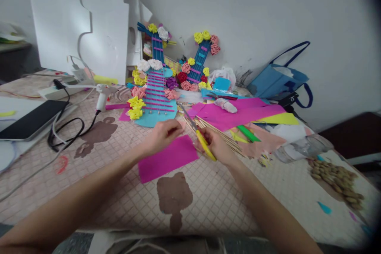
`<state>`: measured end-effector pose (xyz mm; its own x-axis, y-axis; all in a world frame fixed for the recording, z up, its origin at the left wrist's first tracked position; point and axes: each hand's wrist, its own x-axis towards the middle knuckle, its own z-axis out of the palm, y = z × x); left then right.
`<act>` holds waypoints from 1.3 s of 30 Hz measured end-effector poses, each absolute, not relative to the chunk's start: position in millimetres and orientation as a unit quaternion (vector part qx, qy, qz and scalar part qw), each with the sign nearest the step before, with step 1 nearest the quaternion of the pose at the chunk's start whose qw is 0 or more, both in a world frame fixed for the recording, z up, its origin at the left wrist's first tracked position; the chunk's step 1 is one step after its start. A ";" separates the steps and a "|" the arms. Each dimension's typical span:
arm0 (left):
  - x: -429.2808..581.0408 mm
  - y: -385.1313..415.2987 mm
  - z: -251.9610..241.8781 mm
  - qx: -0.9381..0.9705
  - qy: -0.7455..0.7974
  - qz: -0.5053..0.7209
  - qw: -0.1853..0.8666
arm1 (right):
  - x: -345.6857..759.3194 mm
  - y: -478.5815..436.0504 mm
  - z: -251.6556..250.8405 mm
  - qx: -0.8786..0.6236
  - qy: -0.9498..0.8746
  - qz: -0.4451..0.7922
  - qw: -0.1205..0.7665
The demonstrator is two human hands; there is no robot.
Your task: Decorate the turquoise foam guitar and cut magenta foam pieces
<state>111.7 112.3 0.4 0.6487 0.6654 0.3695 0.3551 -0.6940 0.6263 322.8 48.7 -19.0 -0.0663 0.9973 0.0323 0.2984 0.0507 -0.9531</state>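
My right hand (218, 147) grips yellow-handled scissors (204, 143), their blades pointing up and to the left, slightly apart. Beside it my left hand (162, 135) is closed, its fingertips pinched together near the blades; whatever they may hold is too small to make out. Below both hands a magenta sheet of paper (166, 160) lies flat on the patterned tablecloth (220, 206). Just beyond my left hand lies a light-blue, guitar-shaped craft piece (156, 118) with magenta strips and paper flowers. Thin wooden sticks (229, 139) rest beside my right hand.
A white glue gun (102, 97) with a black cord and a dark tablet (32, 119) occupy the left. Magenta sheets (247, 112) and a green strip (249, 133) lie on the right, near a clear plastic container (303, 147) and a pile of nuts (336, 180). A blue bag (279, 79) stands behind.
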 end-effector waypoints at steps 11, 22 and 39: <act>98.8 123.5 -21.1 0.880 0.413 0.087 0.218 | 405.8 66.1 -24.3 -0.753 -0.620 -0.023 0.218; 96.2 137.7 -17.4 0.740 0.295 0.146 0.587 | 391.8 61.2 -17.2 -0.706 -0.645 -0.021 0.292; 97.2 138.3 -29.3 0.682 0.315 0.160 0.640 | 346.3 54.5 -25.9 -0.615 -0.638 0.224 0.406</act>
